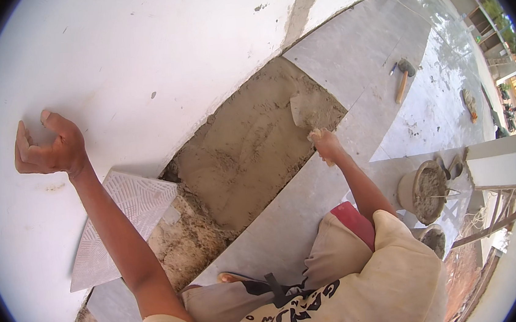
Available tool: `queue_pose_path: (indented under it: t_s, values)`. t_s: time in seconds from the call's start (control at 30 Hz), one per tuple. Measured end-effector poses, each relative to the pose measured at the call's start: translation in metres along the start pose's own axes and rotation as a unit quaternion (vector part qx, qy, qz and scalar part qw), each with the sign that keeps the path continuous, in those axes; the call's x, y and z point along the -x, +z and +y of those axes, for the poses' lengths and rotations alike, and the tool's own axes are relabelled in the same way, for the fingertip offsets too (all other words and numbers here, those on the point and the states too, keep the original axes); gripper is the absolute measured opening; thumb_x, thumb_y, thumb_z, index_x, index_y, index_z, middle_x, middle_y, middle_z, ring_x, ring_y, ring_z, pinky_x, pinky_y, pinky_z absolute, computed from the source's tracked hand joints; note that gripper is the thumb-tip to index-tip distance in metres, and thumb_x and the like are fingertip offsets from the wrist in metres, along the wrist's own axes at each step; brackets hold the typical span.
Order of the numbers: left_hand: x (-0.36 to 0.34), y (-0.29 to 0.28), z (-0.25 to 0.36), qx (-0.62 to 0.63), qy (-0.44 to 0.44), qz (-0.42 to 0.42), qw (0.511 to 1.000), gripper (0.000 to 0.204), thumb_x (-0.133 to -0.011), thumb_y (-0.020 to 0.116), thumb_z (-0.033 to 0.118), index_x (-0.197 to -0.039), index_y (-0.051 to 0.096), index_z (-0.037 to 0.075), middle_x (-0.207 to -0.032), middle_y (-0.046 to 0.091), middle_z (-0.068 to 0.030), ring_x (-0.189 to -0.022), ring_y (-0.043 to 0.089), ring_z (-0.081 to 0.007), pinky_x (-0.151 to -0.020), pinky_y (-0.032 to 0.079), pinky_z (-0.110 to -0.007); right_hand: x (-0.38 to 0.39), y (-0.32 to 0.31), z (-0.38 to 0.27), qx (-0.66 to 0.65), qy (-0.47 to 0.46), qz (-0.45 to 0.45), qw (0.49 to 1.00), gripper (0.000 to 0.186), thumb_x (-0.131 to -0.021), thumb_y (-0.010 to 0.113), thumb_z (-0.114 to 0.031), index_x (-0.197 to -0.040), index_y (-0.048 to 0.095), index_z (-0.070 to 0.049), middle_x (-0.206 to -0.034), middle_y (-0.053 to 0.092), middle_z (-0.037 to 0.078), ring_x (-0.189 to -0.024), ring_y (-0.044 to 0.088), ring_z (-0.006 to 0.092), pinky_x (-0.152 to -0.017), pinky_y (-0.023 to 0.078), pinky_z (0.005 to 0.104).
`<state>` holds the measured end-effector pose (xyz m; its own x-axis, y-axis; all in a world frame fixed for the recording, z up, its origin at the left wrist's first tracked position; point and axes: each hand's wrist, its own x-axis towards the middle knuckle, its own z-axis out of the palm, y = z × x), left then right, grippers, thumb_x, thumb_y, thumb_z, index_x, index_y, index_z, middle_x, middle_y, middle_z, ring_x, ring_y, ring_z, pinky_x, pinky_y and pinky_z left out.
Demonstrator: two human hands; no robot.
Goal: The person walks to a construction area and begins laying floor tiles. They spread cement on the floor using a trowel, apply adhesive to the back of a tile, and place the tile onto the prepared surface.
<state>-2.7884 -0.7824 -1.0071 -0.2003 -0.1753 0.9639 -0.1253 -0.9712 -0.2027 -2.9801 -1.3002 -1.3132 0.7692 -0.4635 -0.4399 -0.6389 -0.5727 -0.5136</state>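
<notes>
Over mortar (239, 153): trowel (307, 111) in R fingers (316, 136).

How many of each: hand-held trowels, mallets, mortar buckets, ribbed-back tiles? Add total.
Trowel in right hand: 1
Mallet: 1
Mortar buckets: 2, one partly hidden
Ribbed-back tile: 1
Total: 5
</notes>
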Motion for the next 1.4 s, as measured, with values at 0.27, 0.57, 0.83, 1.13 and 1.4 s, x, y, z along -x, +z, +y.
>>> queue_pose_path:
  t_s: [0.27,0.57,0.83,1.13,1.4]
  values:
    - [-0.003,-0.002,-0.004,0.028,-0.003,0.001,1.000,0.033,-0.080,0.072,0.018,-0.103,0.056,0.002,-0.104,0.050,-0.0103,-0.097,0.046,-0.0204,-0.070,0.045,-0.029,-0.080,0.008,-0.044,0.146,-0.024,0.029,0.989,0.056,-0.094,0.050,-0.045,-0.122,0.053,0.003,-0.114,0.063,0.031,-0.112,0.060,0.0446,-0.097,0.048,0.0503]
    - [0.000,0.003,0.003,0.013,0.028,0.007,0.999,0.034,-0.081,0.071,0.018,-0.106,0.057,0.000,-0.103,0.051,-0.0113,-0.095,0.046,-0.0205,-0.068,0.047,-0.029,-0.124,-0.015,0.015,0.109,0.017,0.054,0.992,0.047,-0.093,0.051,-0.041,-0.099,0.063,0.004,-0.104,0.067,0.027,-0.092,0.066,0.0410,-0.083,0.053,0.0478]
    - [-0.001,-0.002,-0.016,-0.016,0.023,0.003,1.000,0.034,-0.079,0.072,0.020,-0.104,0.058,0.001,-0.102,0.052,-0.0099,-0.095,0.046,-0.0209,-0.068,0.045,-0.029,0.005,-0.020,0.021,-0.231,0.106,-0.030,0.967,0.038,-0.095,0.055,-0.043,-0.093,0.054,-0.005,-0.067,0.052,0.005,-0.050,0.053,0.0160,-0.043,0.048,0.0339]
    - [0.002,0.002,-0.013,-0.016,0.016,0.007,1.000,0.034,-0.078,0.072,0.019,-0.102,0.058,0.001,-0.102,0.052,-0.0102,-0.094,0.046,-0.0215,-0.069,0.045,-0.030,0.047,0.053,0.031,-0.529,0.191,-0.039,0.826,0.036,-0.097,0.053,-0.044,-0.097,0.048,-0.009,-0.070,0.050,0.006,-0.052,0.053,0.0186,-0.044,0.049,0.0359]
    - [0.003,0.002,-0.014,-0.027,0.016,0.001,1.000,0.034,-0.079,0.072,0.020,-0.102,0.058,0.002,-0.101,0.052,-0.0106,-0.096,0.045,-0.0215,-0.073,0.045,-0.031,0.020,0.086,-0.052,-0.658,0.199,-0.074,0.723,0.034,-0.098,0.052,-0.042,-0.100,0.047,-0.009,-0.073,0.051,0.007,-0.054,0.052,0.0183,-0.046,0.046,0.0344]
